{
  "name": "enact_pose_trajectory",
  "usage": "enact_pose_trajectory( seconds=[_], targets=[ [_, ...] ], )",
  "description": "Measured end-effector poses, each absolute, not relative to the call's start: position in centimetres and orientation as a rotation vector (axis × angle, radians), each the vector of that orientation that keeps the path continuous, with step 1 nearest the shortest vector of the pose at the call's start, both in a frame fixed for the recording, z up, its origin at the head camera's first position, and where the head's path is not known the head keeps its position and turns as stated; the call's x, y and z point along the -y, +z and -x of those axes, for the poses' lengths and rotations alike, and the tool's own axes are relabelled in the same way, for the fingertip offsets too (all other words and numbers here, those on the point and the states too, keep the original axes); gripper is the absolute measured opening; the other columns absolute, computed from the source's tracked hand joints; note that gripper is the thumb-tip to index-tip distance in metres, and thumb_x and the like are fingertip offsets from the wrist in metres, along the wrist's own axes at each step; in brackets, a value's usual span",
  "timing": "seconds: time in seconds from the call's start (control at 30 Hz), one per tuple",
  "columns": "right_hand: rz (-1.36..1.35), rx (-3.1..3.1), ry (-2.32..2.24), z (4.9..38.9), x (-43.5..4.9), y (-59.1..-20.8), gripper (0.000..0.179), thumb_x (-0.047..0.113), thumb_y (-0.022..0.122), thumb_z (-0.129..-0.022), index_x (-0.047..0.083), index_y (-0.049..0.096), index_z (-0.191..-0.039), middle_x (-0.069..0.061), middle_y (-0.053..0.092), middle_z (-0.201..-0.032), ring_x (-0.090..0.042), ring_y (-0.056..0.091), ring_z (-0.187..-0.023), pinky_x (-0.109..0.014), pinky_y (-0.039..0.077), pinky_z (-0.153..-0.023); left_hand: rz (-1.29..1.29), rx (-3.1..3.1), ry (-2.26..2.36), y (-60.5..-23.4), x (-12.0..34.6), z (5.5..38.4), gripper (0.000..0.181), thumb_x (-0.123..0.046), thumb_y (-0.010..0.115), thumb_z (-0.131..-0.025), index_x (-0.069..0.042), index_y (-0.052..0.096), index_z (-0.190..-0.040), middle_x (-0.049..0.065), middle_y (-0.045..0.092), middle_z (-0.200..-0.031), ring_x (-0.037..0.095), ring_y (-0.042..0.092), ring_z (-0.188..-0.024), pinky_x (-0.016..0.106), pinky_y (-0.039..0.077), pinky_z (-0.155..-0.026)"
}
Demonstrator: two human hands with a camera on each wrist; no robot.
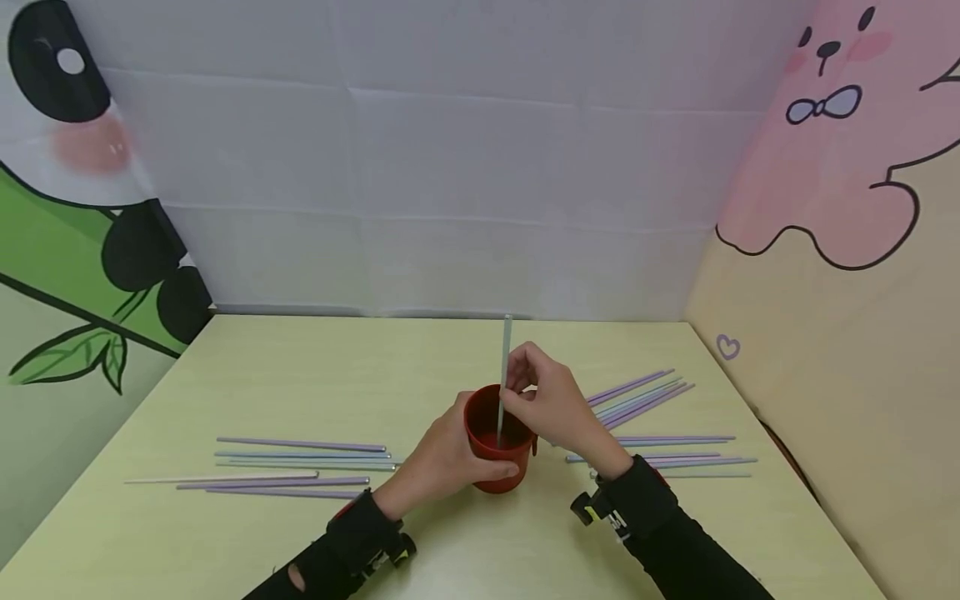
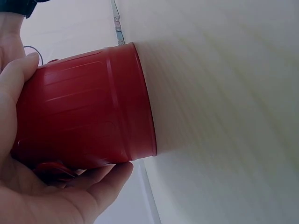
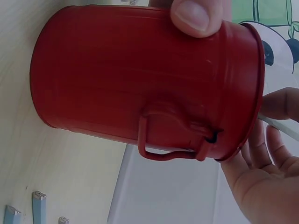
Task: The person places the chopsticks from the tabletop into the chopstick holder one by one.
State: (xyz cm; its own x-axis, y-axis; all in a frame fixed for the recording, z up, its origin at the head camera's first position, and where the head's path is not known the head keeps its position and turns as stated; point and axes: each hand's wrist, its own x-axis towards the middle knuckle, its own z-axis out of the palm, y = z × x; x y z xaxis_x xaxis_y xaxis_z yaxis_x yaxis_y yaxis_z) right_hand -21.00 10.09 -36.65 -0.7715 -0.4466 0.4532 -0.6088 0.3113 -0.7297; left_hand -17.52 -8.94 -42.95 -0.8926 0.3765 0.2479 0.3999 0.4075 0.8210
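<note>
A small red metal bucket (image 1: pixel 495 481) stands near the middle of the table, its mouth tilted a little toward the head camera. My left hand (image 1: pixel 442 454) grips it from the left, thumb across the front and fingers behind. In the right wrist view, a wire handle (image 3: pixel 163 155) hangs on the side of the bucket (image 3: pixel 107 70). My right hand (image 1: pixel 553 404), over the right rim, pinches a thin pale grey-blue stick (image 1: pixel 506 350) between thumb and fingers. The stick is upright, its lower end inside the bucket and its top above my fingers.
Purple, blue and pale sticks (image 1: pixel 300 444) lie in a loose row on the table (image 1: pixel 322 375) at left. More sticks (image 1: pixel 652 398) fan out behind my right hand, with another row (image 1: pixel 697 457) beside my right wrist. A grey-white backdrop (image 1: pixel 465 167) borders the table's far edge.
</note>
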Motion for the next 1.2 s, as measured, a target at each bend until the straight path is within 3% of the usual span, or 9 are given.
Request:
enact_pose_trajectory(
  seconds=[0.33, 0.73, 0.93, 1.2],
  targets=[
    [-0.984, 2.402, 1.361, 20.7, -9.6, -37.0, 0.026, 0.004, 0.065, -0.084, 0.014, 0.050, -0.101, 0.004, 0.055, -0.085, -0.009, 0.058, -0.075, -0.025, 0.055, -0.064, 0.697, 2.617, -1.539, -42.9, 8.9, 17.5, 0.091, -0.050, 0.084, -0.065, -0.026, 0.032, -0.137, -0.011, 0.048, -0.123, 0.011, 0.053, -0.106, 0.031, 0.051, -0.082],
    [-0.794, 2.385, 1.360, 20.1, -10.6, -36.2, 0.029, 0.005, 0.068, -0.084, 0.016, 0.051, -0.105, 0.004, 0.058, -0.088, -0.007, 0.059, -0.078, -0.023, 0.055, -0.068, 0.728, 2.603, -1.568, -42.7, 8.8, 17.4, 0.089, -0.048, 0.084, -0.067, -0.024, 0.034, -0.137, -0.006, 0.048, -0.127, 0.012, 0.050, -0.109, 0.033, 0.051, -0.081],
    [-0.777, 2.356, 1.300, 20.0, -12.4, -35.3, 0.028, 0.007, 0.068, -0.085, 0.015, 0.052, -0.106, 0.004, 0.058, -0.089, -0.007, 0.058, -0.079, -0.029, 0.056, -0.070, 0.717, 2.604, -1.571, -42.6, 8.8, 17.4, 0.089, -0.048, 0.085, -0.066, -0.025, 0.034, -0.136, -0.011, 0.049, -0.125, 0.009, 0.049, -0.109, 0.031, 0.052, -0.080],
    [-0.858, 2.386, 1.025, 20.2, -16.7, -34.9, 0.037, 0.010, 0.073, -0.081, 0.015, 0.054, -0.113, 0.004, 0.058, -0.099, -0.014, 0.057, -0.090, -0.035, 0.056, -0.072, 0.704, 2.603, -1.581, -42.7, 8.7, 17.3, 0.089, -0.046, 0.086, -0.065, -0.023, 0.035, -0.135, -0.009, 0.050, -0.126, 0.010, 0.049, -0.109, 0.031, 0.052, -0.078]
  ],
)
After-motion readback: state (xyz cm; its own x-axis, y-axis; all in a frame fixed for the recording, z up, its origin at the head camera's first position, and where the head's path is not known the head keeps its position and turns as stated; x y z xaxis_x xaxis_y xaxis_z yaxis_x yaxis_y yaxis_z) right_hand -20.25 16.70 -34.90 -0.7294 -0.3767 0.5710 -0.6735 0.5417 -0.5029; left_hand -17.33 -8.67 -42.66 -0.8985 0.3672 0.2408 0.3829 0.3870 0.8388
